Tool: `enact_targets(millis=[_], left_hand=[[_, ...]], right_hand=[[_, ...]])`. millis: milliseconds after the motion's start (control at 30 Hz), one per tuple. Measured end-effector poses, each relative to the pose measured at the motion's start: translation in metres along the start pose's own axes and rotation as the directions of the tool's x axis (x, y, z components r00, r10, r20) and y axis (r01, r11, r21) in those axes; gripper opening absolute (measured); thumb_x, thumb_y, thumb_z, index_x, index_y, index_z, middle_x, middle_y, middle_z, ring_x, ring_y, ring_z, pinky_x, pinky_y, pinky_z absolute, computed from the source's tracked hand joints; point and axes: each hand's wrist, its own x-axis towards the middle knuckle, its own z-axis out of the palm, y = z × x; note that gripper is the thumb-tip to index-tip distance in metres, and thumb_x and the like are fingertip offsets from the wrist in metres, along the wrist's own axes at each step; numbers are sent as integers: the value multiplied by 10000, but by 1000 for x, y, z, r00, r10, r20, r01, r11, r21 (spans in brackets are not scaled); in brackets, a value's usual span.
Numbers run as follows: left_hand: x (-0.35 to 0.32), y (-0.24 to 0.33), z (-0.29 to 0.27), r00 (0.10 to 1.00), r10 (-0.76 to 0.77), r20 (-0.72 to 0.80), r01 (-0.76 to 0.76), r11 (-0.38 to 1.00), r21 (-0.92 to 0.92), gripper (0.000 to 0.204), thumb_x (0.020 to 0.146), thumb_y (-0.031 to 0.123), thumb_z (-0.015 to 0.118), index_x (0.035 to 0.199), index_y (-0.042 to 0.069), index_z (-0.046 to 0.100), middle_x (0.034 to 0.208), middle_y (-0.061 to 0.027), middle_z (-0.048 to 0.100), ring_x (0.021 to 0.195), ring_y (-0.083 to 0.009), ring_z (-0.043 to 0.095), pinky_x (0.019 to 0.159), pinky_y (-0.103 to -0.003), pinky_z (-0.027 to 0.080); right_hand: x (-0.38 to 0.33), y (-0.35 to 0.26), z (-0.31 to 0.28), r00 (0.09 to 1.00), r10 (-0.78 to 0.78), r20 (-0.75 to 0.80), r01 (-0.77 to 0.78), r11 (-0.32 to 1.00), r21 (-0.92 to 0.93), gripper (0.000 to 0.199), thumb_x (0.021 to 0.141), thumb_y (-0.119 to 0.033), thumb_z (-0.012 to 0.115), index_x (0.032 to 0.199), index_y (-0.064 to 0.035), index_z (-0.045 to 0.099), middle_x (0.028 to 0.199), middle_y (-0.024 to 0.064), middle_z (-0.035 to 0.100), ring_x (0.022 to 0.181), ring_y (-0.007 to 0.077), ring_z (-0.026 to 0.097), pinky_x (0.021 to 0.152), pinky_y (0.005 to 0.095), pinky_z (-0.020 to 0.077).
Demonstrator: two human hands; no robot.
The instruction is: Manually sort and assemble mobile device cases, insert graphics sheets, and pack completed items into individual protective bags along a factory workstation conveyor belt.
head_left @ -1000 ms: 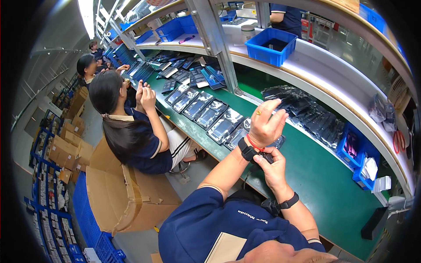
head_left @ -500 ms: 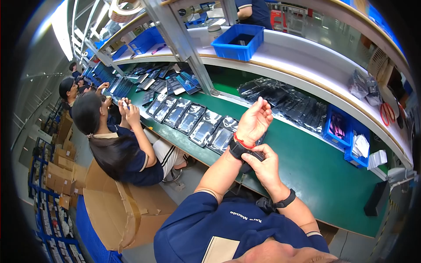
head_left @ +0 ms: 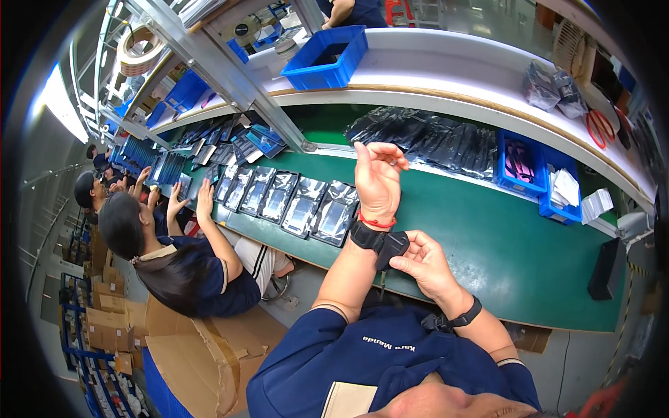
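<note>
My left hand (head_left: 378, 182) is raised over the green bench, palm turned up and toward me, fingers loosely apart and holding nothing. Round its wrist sit a thin red cord (head_left: 377, 223) and a black strap (head_left: 365, 236) carrying a dark block-like device (head_left: 392, 248). Thumb and fingers of my right hand (head_left: 426, 265) are closed on the edge of that device. Another black strap (head_left: 465, 313) circles my right wrist. To the left of my left forearm, a row of several flat dark packs in clear, shiny film (head_left: 303, 209) lies on the bench.
Plastic-wrapped dark packs (head_left: 446, 143) are heaped under the shelf. Blue bins (head_left: 521, 164) holding small items stand right of them. A blue bin (head_left: 327, 64) and red-handled scissors (head_left: 599, 129) lie on the shelf. A co-worker (head_left: 167, 258) sits left, near a cardboard box (head_left: 202, 355).
My view has shifted right. My left palm has turned and its fingers have spread more. My right hand still grips the wrist device, which shows more fully. The co-worker's hands have lowered and parted.
</note>
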Motion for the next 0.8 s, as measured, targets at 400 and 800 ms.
enact_targets(millis=[400,800], left_hand=[[-7,11,15,996,76,53,-87,958,272,333,954,256,448,751,13,551,710,-91,547,647,-181,517,603,-312,434],[-11,-23,-4,766,-643,11,604,714,-353,276,894,282,538,721,68,549,690,-52,517,665,-186,476,637,-320,402]], right_hand=[[-3,5,0,997,-17,79,20,999,-41,366,749,36,682,1062,1,497,1014,66,594,917,129,589,836,273,486],[19,-37,-75,948,-12,-319,143,909,391,449,925,-464,422,911,-44,580,765,67,612,683,165,573,628,295,468]])
